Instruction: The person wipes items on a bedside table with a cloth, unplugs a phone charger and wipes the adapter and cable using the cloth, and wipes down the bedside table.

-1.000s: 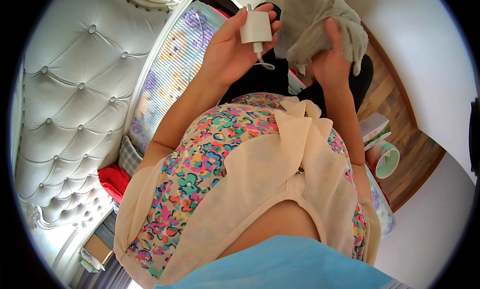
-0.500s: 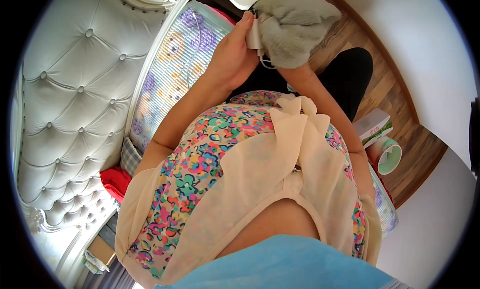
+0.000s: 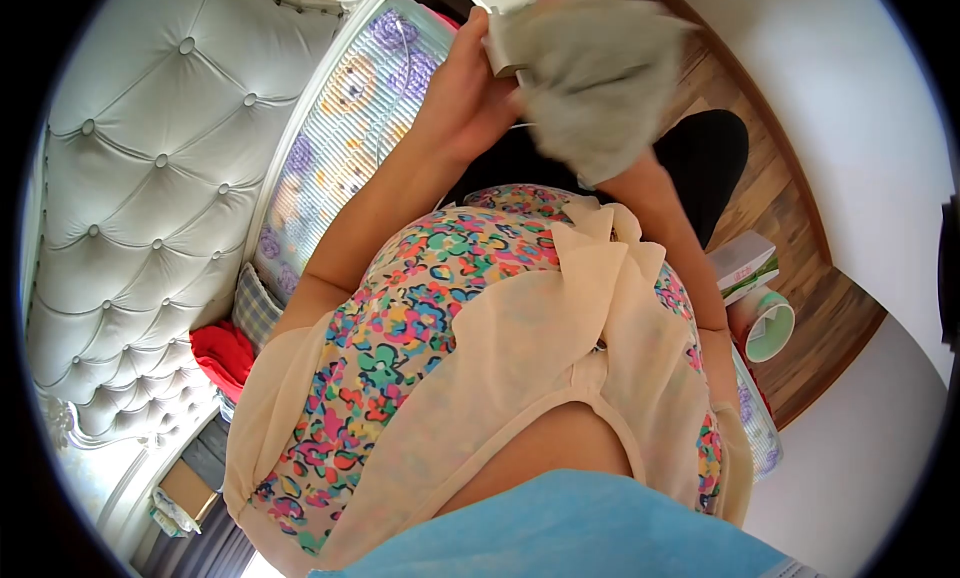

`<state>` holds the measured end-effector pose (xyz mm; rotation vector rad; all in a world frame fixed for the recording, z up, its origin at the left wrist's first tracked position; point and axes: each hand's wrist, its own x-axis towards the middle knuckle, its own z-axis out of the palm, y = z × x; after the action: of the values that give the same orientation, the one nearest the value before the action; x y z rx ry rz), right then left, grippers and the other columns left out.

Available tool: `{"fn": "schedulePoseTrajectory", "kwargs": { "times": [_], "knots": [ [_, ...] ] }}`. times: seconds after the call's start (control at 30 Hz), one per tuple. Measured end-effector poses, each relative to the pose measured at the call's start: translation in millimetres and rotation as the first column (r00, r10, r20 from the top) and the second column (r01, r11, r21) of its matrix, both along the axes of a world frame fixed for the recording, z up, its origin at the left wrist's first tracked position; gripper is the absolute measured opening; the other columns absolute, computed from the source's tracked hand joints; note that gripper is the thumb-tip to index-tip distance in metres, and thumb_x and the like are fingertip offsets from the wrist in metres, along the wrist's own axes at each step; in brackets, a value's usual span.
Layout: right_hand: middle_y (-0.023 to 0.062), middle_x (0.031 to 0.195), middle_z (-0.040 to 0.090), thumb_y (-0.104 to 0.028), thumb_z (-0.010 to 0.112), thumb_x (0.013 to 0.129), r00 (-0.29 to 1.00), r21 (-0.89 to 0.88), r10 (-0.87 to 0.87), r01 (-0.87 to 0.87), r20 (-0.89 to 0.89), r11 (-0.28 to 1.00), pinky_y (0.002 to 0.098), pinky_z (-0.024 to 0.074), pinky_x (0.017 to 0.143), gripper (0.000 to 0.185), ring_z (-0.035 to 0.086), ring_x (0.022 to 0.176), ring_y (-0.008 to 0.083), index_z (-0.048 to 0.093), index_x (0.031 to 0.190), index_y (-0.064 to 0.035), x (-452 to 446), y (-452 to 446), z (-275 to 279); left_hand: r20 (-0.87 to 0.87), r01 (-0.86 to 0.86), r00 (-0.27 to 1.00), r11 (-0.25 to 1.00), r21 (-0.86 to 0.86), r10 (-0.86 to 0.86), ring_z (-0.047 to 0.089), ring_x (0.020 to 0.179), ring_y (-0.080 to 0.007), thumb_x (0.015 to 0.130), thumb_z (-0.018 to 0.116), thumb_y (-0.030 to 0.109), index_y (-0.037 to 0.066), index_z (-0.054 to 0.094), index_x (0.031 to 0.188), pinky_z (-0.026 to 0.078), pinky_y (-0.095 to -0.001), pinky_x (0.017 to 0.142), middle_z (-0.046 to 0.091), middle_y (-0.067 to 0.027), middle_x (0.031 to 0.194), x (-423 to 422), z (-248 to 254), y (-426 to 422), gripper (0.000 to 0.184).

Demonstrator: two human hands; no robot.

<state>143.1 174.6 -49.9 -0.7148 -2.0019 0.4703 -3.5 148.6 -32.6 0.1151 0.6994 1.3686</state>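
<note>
My left hand [image 3: 470, 103] is closed around a small white block [image 3: 504, 48] that looks like a power adapter. A bit of white cable [image 3: 524, 126] shows below it. A grey cloth [image 3: 605, 93], blurred by motion, hangs right beside the block and seems to touch it. The cloth covers most of my right hand [image 3: 632, 178], which grips it; the fingers are largely hidden. Both hands are held out in front of me, above my black-trousered legs [image 3: 715, 163].
At left stands a bed with a white tufted headboard [image 3: 150, 188] and a patterned mat [image 3: 340, 118], with a white cord [image 3: 402, 53] on it. Red cloth [image 3: 222, 358] lies near a checked pillow [image 3: 257, 303]. A tissue box [image 3: 742, 263] and a green-white bin [image 3: 768, 326] are at right.
The grey cloth has shifted down and spread out beside the white block. My right forearm has moved down and right; my left hand with the block has moved slightly left.
</note>
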Motion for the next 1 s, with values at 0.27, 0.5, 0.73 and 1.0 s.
{"fn": "schedulePoseTrajectory", "kwargs": {
  "times": [0.27,0.5,0.73,1.0],
  "knots": [
    [0.0068,0.11,0.062,-0.01,0.065,0.075,0.998,-0.181,-0.051,0.056,0.028,0.982,0.0383,0.044,0.091,0.027,0.059,0.102,0.0231,0.064,0.101,-0.0083,-2,-12,-41,0.011,-0.026,1.0,0.968,0.249,0.024,0.06,0.098,-0.0224,0.1,0.033,0.042,-0.003,0.049,0.122,0.049,-0.0353,0.091,0.059,-0.0139,0.114,-47,2,11,0.053],
    [0.0077,0.111,0.061,-0.013,0.048,0.093,0.975,-0.337,-0.153,0.091,-0.161,0.937,0.0359,0.0415,0.097,0.027,0.054,0.113,0.0209,0.062,0.115,-0.0027,69,12,-27,0.062,-0.016,0.998,0.994,0.11,0.009,0.059,0.084,-0.0221,0.098,0.033,0.049,0.003,0.055,0.113,0.05,-0.0335,0.071,0.059,-0.0126,0.115,-53,29,14,0.053],
    [0.0082,0.119,0.056,-0.017,0.051,0.092,0.586,-0.806,-0.556,-0.386,-0.59,0.448,0.0388,0.0404,0.099,0.032,0.051,0.115,0.0226,0.051,0.122,-0.0056,56,9,1,-0.054,-0.005,0.999,1.0,0.03,0.007,0.06,0.079,-0.0186,0.095,0.05,0.036,0.001,0.059,0.104,0.05,-0.0306,0.068,0.063,-0.0103,0.094,-38,14,12,0.037],
    [0.0053,0.111,0.059,0.007,0.054,0.078,0.619,-0.607,-0.154,-0.637,-0.77,0.475,0.0365,0.0439,0.092,0.037,0.056,0.103,0.0199,0.058,0.112,-0.0043,123,18,3,-0.118,0.153,0.982,0.986,0.065,-0.144,0.06,0.1,-0.0203,0.097,0.046,0.038,-0.001,0.052,0.118,0.054,-0.0326,0.081,0.061,-0.0107,0.108,-24,6,3,0.045]
  ]
}}
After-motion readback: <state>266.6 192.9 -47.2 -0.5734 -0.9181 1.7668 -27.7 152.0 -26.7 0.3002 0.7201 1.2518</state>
